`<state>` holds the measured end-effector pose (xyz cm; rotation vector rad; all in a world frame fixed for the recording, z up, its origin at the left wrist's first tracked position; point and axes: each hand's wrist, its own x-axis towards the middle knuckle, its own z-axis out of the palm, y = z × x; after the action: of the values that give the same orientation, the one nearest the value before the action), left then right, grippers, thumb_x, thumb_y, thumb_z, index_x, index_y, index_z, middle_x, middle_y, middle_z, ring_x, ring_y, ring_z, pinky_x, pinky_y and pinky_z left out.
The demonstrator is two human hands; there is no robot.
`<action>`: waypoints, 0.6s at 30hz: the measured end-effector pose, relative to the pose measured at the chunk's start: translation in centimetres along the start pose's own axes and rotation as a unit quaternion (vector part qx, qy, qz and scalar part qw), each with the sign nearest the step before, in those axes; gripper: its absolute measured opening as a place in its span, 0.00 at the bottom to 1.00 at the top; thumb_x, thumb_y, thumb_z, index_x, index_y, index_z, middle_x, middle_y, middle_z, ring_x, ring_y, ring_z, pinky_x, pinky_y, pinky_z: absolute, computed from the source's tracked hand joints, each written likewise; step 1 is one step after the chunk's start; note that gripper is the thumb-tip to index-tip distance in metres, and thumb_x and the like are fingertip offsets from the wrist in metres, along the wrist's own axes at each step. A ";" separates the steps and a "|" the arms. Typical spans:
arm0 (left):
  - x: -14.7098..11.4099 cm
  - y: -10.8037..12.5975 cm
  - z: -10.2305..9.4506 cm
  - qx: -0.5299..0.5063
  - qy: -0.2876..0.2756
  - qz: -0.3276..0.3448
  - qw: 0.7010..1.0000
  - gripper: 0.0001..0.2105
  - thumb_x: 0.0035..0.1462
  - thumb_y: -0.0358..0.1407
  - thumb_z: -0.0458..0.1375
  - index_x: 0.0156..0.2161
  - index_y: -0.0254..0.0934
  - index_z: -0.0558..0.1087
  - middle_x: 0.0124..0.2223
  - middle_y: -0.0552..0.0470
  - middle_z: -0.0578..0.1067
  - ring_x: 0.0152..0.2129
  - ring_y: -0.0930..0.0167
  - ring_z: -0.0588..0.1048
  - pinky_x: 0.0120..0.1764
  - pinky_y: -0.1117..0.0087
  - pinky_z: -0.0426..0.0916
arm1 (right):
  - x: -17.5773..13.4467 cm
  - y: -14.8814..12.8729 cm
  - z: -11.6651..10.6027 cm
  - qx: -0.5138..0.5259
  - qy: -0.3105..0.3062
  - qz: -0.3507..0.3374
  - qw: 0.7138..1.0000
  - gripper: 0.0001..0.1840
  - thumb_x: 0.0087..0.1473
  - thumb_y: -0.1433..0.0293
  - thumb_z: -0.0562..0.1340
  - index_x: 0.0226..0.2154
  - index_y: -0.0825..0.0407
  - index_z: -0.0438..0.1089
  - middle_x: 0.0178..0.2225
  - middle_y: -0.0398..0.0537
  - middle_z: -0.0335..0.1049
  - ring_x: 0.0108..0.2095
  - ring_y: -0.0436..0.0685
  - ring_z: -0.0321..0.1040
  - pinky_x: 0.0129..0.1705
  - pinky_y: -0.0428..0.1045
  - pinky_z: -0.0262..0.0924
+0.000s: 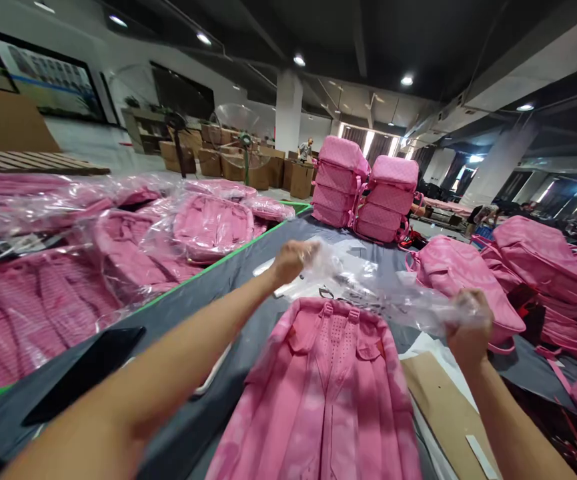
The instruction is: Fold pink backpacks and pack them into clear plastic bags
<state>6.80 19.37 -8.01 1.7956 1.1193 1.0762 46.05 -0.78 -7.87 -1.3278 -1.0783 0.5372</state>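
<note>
A pink backpack (pixel 328 400) lies in front of me with its shoulder straps facing up. Beyond its top edge, a clear plastic bag (pixel 383 290) is stretched between my two hands. My left hand (pixel 292 260) is closed on the bag's left end, above the table. On the other side, my right hand (pixel 471 327) grips the right end and is slightly blurred. Printed plastic bags (pixel 353 267) lie flat on the dark table cover behind the stretched one.
Plastic-wrapped pink backpacks (pixel 213 230) fill the left side past a green edge. Two stacks of backpacks (pixel 341 183) stand at the back, with more backpacks (pixel 468 280) to the right. A dark tablet-like slab (pixel 85 373) lies left; brown cardboard (pixel 443 400) lies right. A person (pixel 305 151) stands far off.
</note>
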 end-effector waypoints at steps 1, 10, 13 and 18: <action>-0.5 -0.7 -0.9 0.034 -0.034 0.020 0.999 0.18 0.64 0.34 0.48 0.24 0.31 0.71 0.37 0.50 0.83 0.40 0.73 0.79 0.40 0.74 0.71 | -0.3 0.6 0.2 -0.020 -0.025 -0.017 0.999 0.19 0.60 0.59 0.54 0.21 0.47 0.68 0.20 0.41 0.65 0.22 0.51 0.63 0.27 0.45 0.66; -7.3 -11.7 -0.3 0.156 -0.167 0.054 0.972 0.06 0.49 0.33 0.60 0.33 0.36 0.79 0.47 0.49 0.82 0.51 0.65 0.77 0.54 0.68 0.66 | -3.1 9.7 5.4 -0.293 -0.259 -0.011 0.920 0.11 0.51 0.67 0.60 0.20 0.51 0.71 0.25 0.48 0.75 0.32 0.59 0.71 0.39 0.52 0.66; -9.5 -14.3 1.8 0.167 -0.138 0.018 0.976 0.10 0.43 0.37 0.65 0.35 0.43 0.80 0.53 0.47 0.81 0.54 0.58 0.75 0.57 0.61 0.65 | -4.8 12.1 6.0 -0.288 -0.205 0.038 0.935 0.20 0.56 0.59 0.57 0.19 0.50 0.68 0.22 0.48 0.72 0.27 0.60 0.69 0.30 0.51 0.64; -11.6 -14.3 2.5 0.151 -0.057 -0.008 0.987 0.17 0.53 0.49 0.54 0.36 0.41 0.80 0.40 0.45 0.83 0.42 0.55 0.80 0.46 0.60 0.74 | -5.4 11.4 6.5 -0.246 -0.142 0.032 0.958 0.20 0.51 0.50 0.59 0.22 0.48 0.72 0.24 0.47 0.76 0.30 0.63 0.73 0.35 0.54 0.70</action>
<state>1.73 13.02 -24.69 2.0500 1.2786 0.8145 40.94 0.47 -21.02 -1.7613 -1.4738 0.5376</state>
